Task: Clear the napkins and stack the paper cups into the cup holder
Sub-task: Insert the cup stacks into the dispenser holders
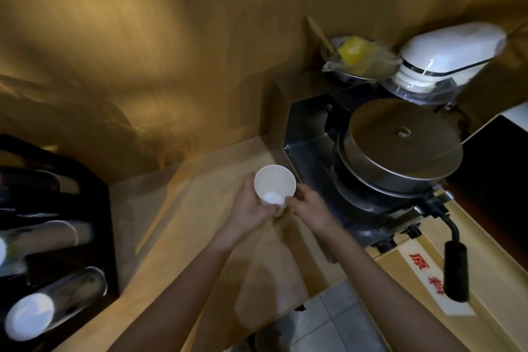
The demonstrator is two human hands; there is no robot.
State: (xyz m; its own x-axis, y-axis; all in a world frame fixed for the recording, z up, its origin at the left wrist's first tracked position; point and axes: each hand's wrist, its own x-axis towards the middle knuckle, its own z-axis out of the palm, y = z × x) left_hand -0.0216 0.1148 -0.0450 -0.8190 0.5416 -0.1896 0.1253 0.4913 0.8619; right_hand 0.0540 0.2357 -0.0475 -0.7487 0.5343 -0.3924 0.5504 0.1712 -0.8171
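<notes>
White paper cup [274, 184] in both hands [251, 203], mouth up, axis tilted toward camera.

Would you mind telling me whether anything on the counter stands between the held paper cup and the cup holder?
Nothing visible does: the paper cup is held over bare counter, which runs unobstructed left to the cup holder.

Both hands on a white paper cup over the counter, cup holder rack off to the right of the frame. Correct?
Not quite. In the head view the cup holder is at the left edge, not the right. The rest holds: left hand and right hand both hold the white paper cup over the counter.
</notes>
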